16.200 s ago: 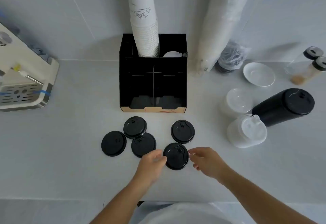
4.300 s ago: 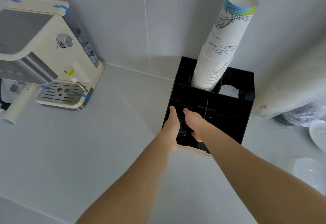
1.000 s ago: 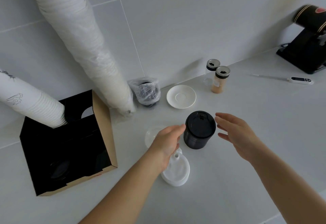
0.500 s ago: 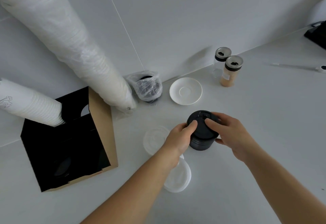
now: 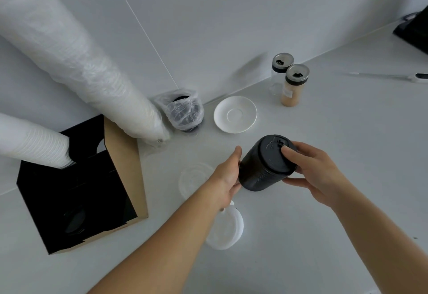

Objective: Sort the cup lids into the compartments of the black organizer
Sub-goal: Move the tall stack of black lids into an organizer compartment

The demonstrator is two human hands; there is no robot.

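1. Head view — left hand (image 5: 228, 177) and right hand (image 5: 310, 173) both grip a tilted stack of black lids (image 5: 266, 166), lifted just off the counter (image 5: 324, 235).
2. Black organizer (image 5: 69, 196) well left; white lids (image 5: 228, 228) under the left forearm; saucer (image 5: 235, 114) behind.

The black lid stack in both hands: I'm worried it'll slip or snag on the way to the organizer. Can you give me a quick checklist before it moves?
1. Two-handed grip: left hand at the side, right hand over the top of the black lid stack: ok.
2. Stack upright: tilted: not ok.
3. Stack clear of the counter: cannot tell.
4. Path to the black organizer: a clear lid and a white lid lie between: not ok.
5. Free compartment: interior too dark: cannot tell.
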